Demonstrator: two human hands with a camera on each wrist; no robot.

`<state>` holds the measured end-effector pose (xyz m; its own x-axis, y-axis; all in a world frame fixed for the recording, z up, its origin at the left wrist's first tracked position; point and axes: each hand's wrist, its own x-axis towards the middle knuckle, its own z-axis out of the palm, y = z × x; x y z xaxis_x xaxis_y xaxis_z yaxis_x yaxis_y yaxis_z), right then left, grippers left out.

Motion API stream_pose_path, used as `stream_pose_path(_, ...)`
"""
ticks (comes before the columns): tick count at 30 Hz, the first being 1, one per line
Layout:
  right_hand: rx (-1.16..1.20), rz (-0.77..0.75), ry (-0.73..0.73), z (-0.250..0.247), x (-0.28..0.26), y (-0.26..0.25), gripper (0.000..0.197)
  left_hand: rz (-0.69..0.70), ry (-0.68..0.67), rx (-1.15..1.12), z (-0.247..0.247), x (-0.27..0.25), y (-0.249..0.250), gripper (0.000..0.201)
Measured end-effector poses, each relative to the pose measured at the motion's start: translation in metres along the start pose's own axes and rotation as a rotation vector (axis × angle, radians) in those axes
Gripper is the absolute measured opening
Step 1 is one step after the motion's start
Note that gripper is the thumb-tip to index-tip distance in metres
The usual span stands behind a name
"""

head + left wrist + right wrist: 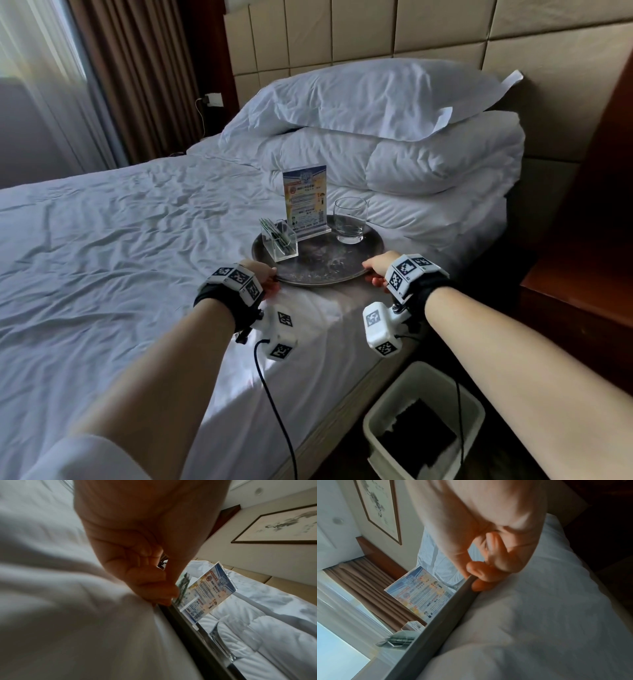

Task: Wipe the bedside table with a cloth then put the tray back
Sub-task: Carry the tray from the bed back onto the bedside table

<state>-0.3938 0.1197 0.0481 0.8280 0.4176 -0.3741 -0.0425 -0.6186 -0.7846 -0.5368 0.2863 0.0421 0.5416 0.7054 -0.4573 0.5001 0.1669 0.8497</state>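
Note:
A round dark metal tray (325,263) lies on the white bed sheet near the pillows. On it stand a clear glass (350,220), an upright printed card in a clear stand (305,200) and a clear box of sachets (279,240). My left hand (267,277) grips the tray's near-left rim; in the left wrist view its fingers (154,588) curl under the rim (188,632). My right hand (375,270) grips the near-right rim, thumb on top and fingers (481,574) under the edge (447,612). No cloth is in view.
A dark wooden bedside table (582,284) stands at the right of the bed. A white bin (424,421) with a dark liner sits on the floor beneath my right arm. Stacked pillows (376,113) lie behind the tray. Curtains hang at the far left.

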Motion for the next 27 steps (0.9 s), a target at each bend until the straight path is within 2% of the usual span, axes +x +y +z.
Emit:
stream_pose_path(3,0.005,-0.004,-0.003,-0.002,-0.009,0.001,0.033,-0.013,-0.064,-0.015,0.001,-0.005,0.000,0.040)
stream_pose_path(9,-0.066,-0.009,-0.013,-0.006,-0.037,0.010,0.031,-0.037,-0.083,0.031,-0.009,-0.021,-0.008,0.039)
stream_pose_path(17,-0.020,-0.014,-0.055,-0.002,-0.058,0.033,0.031,-0.009,-0.146,-0.099,-0.017,-0.033,-0.021,0.041)
stream_pose_path(23,-0.096,-0.001,0.060,-0.007,-0.043,0.029,0.044,0.065,0.001,0.011,-0.014,-0.031,-0.022,0.038)
stream_pose_path(27,-0.036,0.005,0.051,-0.011,-0.027,0.028,0.037,0.043,0.027,0.084,-0.016,-0.022,-0.020,0.040)
